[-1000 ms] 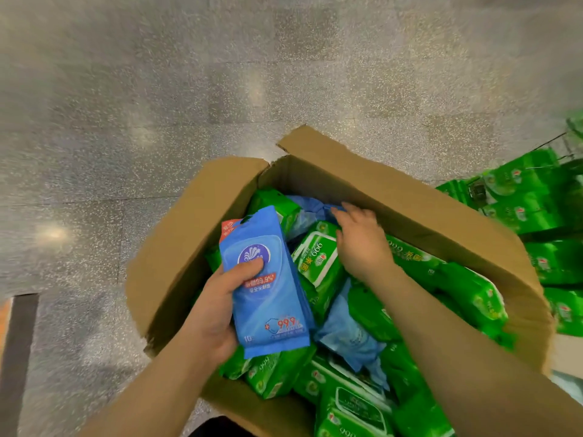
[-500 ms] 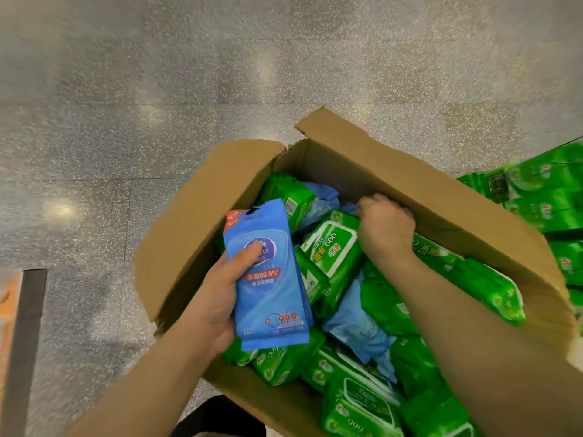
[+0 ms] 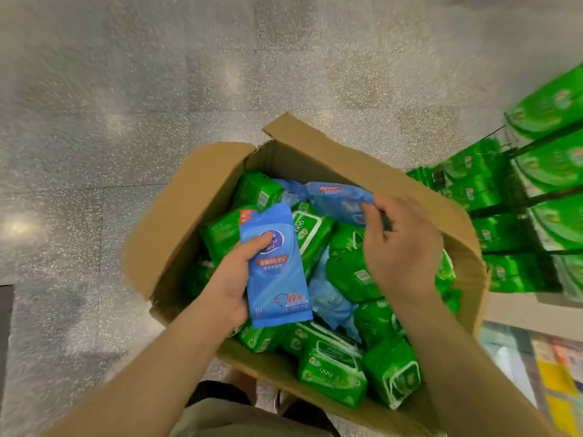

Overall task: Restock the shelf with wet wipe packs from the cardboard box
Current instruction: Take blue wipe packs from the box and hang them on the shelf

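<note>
Left hand (image 3: 232, 280) grips a blue pack (image 3: 274, 266) upright over the cardboard box (image 3: 176, 216); right hand (image 3: 400, 244) pinches a second blue pack (image 3: 339, 198) near the far corner, seemingly by its edge. Better to lift it clear of the green packs (image 3: 334, 373) before stacking

Cardboard box (image 3: 195, 197): matt brown. Wipe packs (image 3: 275, 266): glossy plastic film, crinkled. Floor (image 3: 126, 89): polished speckled stone.

Your right hand (image 3: 400, 244) is up out of the green packs (image 3: 350, 269) now, pinching a second blue pack (image 3: 340, 200) lifted clear near the box's (image 3: 189, 209) far wall.
</note>
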Tool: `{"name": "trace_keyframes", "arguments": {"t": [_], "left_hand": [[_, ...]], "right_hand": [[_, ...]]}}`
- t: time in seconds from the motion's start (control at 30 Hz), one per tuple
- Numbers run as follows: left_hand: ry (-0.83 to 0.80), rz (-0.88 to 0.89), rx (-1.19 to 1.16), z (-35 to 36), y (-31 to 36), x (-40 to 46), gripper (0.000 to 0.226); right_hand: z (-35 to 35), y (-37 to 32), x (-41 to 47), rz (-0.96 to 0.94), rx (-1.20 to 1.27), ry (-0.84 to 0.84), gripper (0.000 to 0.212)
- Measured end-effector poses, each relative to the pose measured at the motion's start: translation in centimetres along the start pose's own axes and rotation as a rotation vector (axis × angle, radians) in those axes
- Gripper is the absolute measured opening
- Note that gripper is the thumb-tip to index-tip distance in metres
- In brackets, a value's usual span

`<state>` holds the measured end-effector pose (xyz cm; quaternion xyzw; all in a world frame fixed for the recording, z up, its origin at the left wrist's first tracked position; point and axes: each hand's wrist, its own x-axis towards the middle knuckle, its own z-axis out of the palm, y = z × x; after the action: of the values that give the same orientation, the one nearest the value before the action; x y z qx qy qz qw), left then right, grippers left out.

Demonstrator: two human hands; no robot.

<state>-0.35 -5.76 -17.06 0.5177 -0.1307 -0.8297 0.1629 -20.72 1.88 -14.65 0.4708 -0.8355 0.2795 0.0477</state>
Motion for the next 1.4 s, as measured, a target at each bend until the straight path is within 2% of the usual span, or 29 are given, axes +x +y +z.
{"name": "trace_keyframes", "arguments": {"t": [0.1,0.2,0.27,0.37,0.4,0.5,0.57,0.63,0.7,0.77,0.83,0.9,0.97,1.0,1.07,1.13,1.2,1.27,1.33,1.4], "left_hand": [[-0.030,-0.070,0.089,2.0,-1.1,-0.6,0.018],[-0.077,-0.104,0.128,4.3,-2.1,-1.8,0.026],[-0.102,-0.123,0.097,6.0,-2.5,-2.6,0.037],[-0.238,-0.201,0.051,7.9,-3.0,-3.6,0.074],[-0.265,-0.204,0.046,8.3,-3.2,-4.0,0.080],[-0.296,-0.154,0.052,9.3,-3.8,-5.1,0.086],[-0.313,-0.133,0.068,10.2,-4.4,-6.3,0.086],[-0.370,-0.143,0.086,11.1,-5.3,-7.5,0.080],[-0.447,-0.167,0.125,12.2,-6.4,-8.8,0.071],[-0.468,-0.163,0.196,13.1,-7.5,-10.0,0.056],[-0.479,-0.128,0.279,14.6,-9.1,-11.5,0.043],[-0.497,-0.118,0.349,16.3,-11.2,-13.3,0.041],[-0.520,-0.120,0.427,17.9,-14.0,-15.4,0.046],[-0.531,-0.117,0.471,18.6,-15.4,-16.3,0.049],[-0.562,-0.119,0.537,19.9,-18.4,-18.0,0.053],[-0.590,-0.133,0.577,21.1,-21.4,-19.8,0.050],[-0.609,-0.164,0.631,22.1,-24.4,-21.6,0.048],[-0.645,-0.190,0.700,22.9,-27.5,-23.2,0.056],[-0.683,-0.194,0.761,23.9,-30.3,-24.8,0.053],[-0.716,-0.199,0.814,24.9,-33.0,-26.6,0.046]], "right_hand": [[-2.7,-1.5,-1.3,-0.099,0.096,0.120,0.006],[-5.1,-2.4,-2.9,-0.194,0.086,0.146,0.014],[-6.5,-2.7,-4.6,-0.272,-0.020,0.144,0.015],[-8.7,-2.4,-6.8,-0.314,-0.154,0.091,0.015],[-9.4,-2.3,-7.6,-0.309,-0.173,0.067,0.019],[-11.7,-2.0,-9.8,-0.322,-0.195,0.068,0.023],[-12.9,-1.9,-10.8,-0.311,-0.121,0.077,0.017],[-14.2,-1.5,-11.7,-0.308,-0.046,0.055,0.009],[-15.5,-0.9,-12.9,-0.285,0.047,0.010,0.009],[-17.1,-0.7,-14.2,-0.102,0.224,0.009,0.013],[-19.6,-0.6,-14.8,0.249,0.414,0.131,0.019],[-22.3,-0.1,-15.0,0.617,0.596,0.205,0.026],[-24.8,1.5,-15.8,0.876,0.777,0.084,0.033],[-26.0,2.3,-16.6,0.945,0.829,0.014,0.033],[-28.0,3.9,-19.1,1.001,0.834,-0.028,0.030],[-30.1,5.1,-22.0,1.029,0.876,0.023,0.033],[-32.4,6.4,-24.8,1.054,1.030,0.061,0.043],[-34.6,7.5,-27.5,1.045,1.155,0.073,0.040],[-36.6,8.6,-30.3,1.013,1.167,0.118,0.038],[-38.6,9.7,-32.8,1.006,1.157,0.178,0.046]]}}
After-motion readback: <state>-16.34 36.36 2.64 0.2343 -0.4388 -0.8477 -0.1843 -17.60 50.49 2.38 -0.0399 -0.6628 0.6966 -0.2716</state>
